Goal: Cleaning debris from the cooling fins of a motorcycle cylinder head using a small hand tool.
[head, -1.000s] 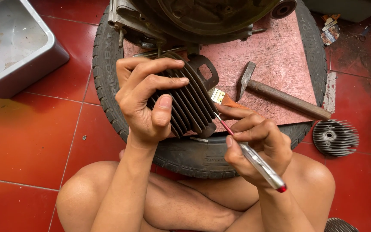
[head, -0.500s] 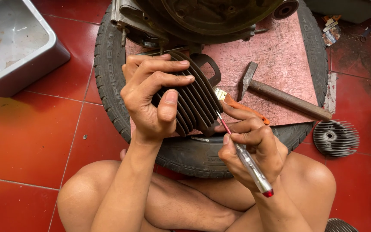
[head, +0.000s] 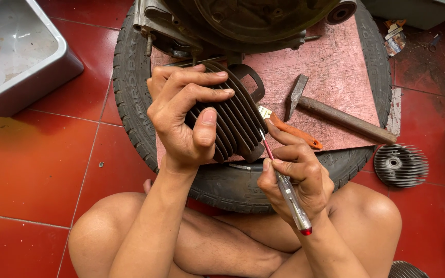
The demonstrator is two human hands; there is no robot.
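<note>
1. Dark grey metal, ribbed with parallel cooling fins, makes up the finned engine cylinder (head: 235,121) that is held up above the worn black rubber tyre (head: 130,103).
2. The cylinder is gripped by the left hand (head: 186,121), whose fingers are curled over the top of the fins while the thumb is pressed against the near side.
3. A slim screwdriver with a clear handle and a red end cap (head: 287,188) is clasped in the right hand (head: 297,177), pen-fashion, between thumb and fingers.
4. The red shaft of the screwdriver is pointed up and to the left, and its tip is set against the lower right edge of the fins.
5. A flat pinkish-red board (head: 336,77) is laid across the tyre, and a hammer with a steel head and brown wooden handle (head: 336,116) is seen lying on it.
6. An orange-handled scraper (head: 294,133) is rested on the board just behind the right hand, between the cylinder and the hammer.
7. A large grey engine casing (head: 233,23) is set at the far edge of the tyre, just beyond the cylinder.
8. A grey metal tray (head: 16,56) is placed on the red tiled floor (head: 32,164) at the upper left, well apart from the hands.
9. A round finned cylinder head (head: 400,164) is lain on the floor to the right of the tyre.
</note>
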